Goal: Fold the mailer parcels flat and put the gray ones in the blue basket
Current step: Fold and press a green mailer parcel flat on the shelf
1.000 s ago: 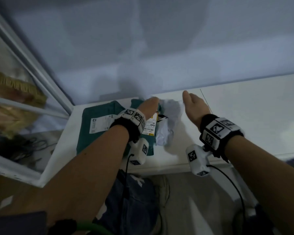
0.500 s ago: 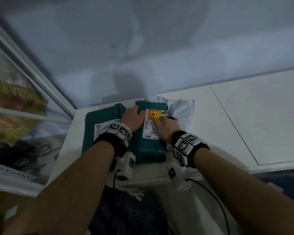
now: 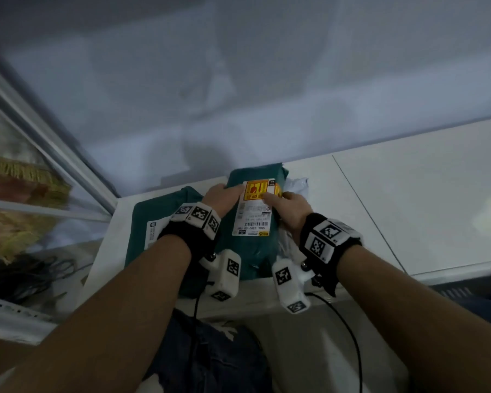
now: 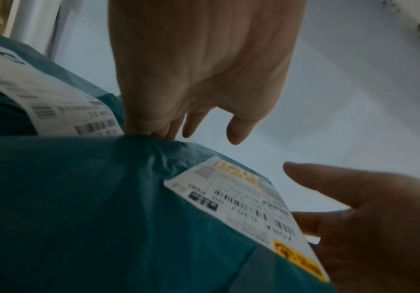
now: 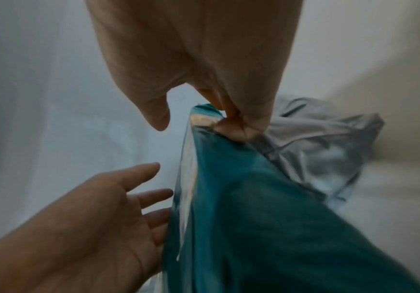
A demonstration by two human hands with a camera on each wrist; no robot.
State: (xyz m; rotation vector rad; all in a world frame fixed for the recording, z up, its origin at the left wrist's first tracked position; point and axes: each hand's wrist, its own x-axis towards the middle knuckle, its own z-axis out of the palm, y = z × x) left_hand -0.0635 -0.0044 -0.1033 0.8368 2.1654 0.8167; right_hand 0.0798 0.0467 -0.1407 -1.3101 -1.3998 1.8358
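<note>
A teal mailer (image 3: 250, 251) with a white and yellow label stands between my hands on the white table (image 3: 408, 208). My left hand (image 3: 221, 197) touches its left edge with straight fingers; the right wrist view shows that palm (image 5: 108, 208) spread against the parcel (image 5: 254, 198). My right hand (image 3: 284, 198) grips the right edge, thumb on the yellow label and fingers curled round the rim (image 5: 238, 126). A crumpled gray mailer (image 3: 296, 185) lies just behind and right of it, also in the right wrist view (image 5: 324, 142). I cannot make out the blue basket.
A second teal mailer (image 3: 159, 211) with a white label lies flat at the left, partly under the held one. A glass-fronted shelf (image 3: 26, 194) stands left of the table and a wall runs behind. A dark blue shape (image 3: 482, 296) shows below the table's right front edge.
Both hands left the gray mailer at the back and came onto the labelled teal mailer. It now sits a little farther back, held between them.
</note>
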